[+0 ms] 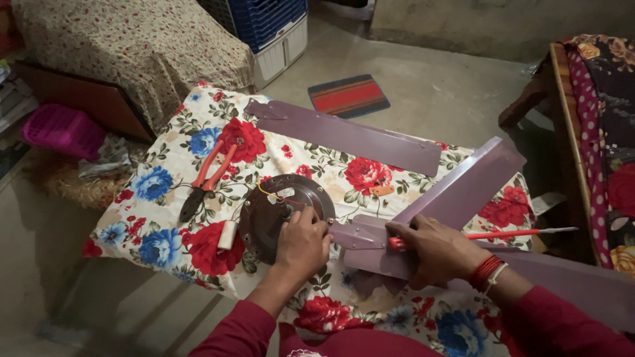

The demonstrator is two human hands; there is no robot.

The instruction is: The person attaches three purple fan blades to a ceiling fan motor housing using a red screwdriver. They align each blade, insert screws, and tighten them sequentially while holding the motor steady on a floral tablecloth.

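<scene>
On the floral-clothed table [165, 158] lay the fan motor [274, 208], our left hand [303, 243] covering its near edge, fingers curled against it. Our right hand [436, 250], fingers clamped on a red screwdriver [503, 234], pressed the purple blade [456, 195], whose bracket screws we couldn't make out.

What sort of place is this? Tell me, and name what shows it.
Most likely a room in a home, used for a repair: a bed under patterned cloth, a small floor mat, and a flowered tablecloth under a ceiling fan motor.
</scene>
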